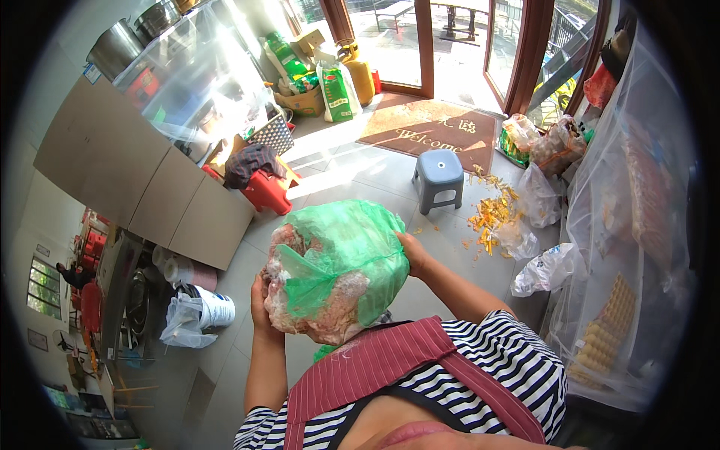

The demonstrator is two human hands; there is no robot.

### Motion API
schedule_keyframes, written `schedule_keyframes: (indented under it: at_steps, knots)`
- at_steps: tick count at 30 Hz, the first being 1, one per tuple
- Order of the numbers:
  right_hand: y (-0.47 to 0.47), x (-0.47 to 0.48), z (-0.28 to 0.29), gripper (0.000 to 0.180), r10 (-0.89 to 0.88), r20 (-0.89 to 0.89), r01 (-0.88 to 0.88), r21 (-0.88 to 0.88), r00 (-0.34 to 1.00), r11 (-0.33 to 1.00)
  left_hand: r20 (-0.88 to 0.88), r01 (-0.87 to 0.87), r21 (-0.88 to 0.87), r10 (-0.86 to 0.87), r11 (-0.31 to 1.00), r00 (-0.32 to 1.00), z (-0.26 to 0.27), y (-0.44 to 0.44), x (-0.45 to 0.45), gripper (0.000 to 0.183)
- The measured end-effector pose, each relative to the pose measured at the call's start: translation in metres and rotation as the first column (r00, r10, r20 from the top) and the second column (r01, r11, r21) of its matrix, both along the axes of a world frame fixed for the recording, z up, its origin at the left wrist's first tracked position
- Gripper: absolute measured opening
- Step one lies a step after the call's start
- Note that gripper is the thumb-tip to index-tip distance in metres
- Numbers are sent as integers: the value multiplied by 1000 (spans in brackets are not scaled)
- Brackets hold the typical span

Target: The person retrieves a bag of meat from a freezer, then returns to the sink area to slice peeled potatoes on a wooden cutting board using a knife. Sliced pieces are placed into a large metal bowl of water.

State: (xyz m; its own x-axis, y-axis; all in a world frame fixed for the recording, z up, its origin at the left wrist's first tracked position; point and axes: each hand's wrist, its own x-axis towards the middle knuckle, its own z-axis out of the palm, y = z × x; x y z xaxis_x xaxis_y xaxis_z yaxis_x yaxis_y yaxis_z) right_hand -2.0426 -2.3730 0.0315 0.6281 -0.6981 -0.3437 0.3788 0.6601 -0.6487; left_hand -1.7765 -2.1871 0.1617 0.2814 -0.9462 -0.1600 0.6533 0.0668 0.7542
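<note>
A large, frosty lump of what looks like frozen raw meat (337,292) is held up in front of my chest. Torn green plastic film (349,236) wraps its top and right side, while pinkish, ice-covered parts lie bare at the left and bottom. My left hand (260,298) grips the lump's left side, with the fingers partly hidden behind it. On the other side, my right hand (412,253) presses against the green plastic; its fingertips are hidden too.
A grey plastic stool (440,174) stands ahead, beside orange-yellow scraps (492,216) and plastic bags (544,270) on the floor. A red stool (270,188) bears dark cloth. Left are cabinets (135,174) and a white bucket (216,308); a plastic-covered rack (619,225) stands right. A doormat (430,132) lies by glass doors.
</note>
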Motion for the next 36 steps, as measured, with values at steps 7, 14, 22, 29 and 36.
schedule_keyframes:
  at_steps: [7,14,22,29,36]
  knots:
    - [-124,-81,-10,51,-447,89,453,-62,890,889,-99,541,-87,-548,837,831,-4,-287,-16,43]
    - [-231,-150,-33,68,-686,153,703,-145,711,696,-183,801,-171,-817,573,546,-19,-523,-95,40]
    - [-414,-154,-37,59,-785,224,815,-94,578,572,-158,902,-106,-903,419,401,-28,-767,-136,46]
    - [-601,-170,-56,61,-820,236,853,-158,521,497,-133,921,-47,-916,387,378,-33,-985,-167,36]
    - [-720,-219,-69,50,-937,94,942,-46,336,333,-233,963,-62,-942,263,242,-35,-1159,-259,30]
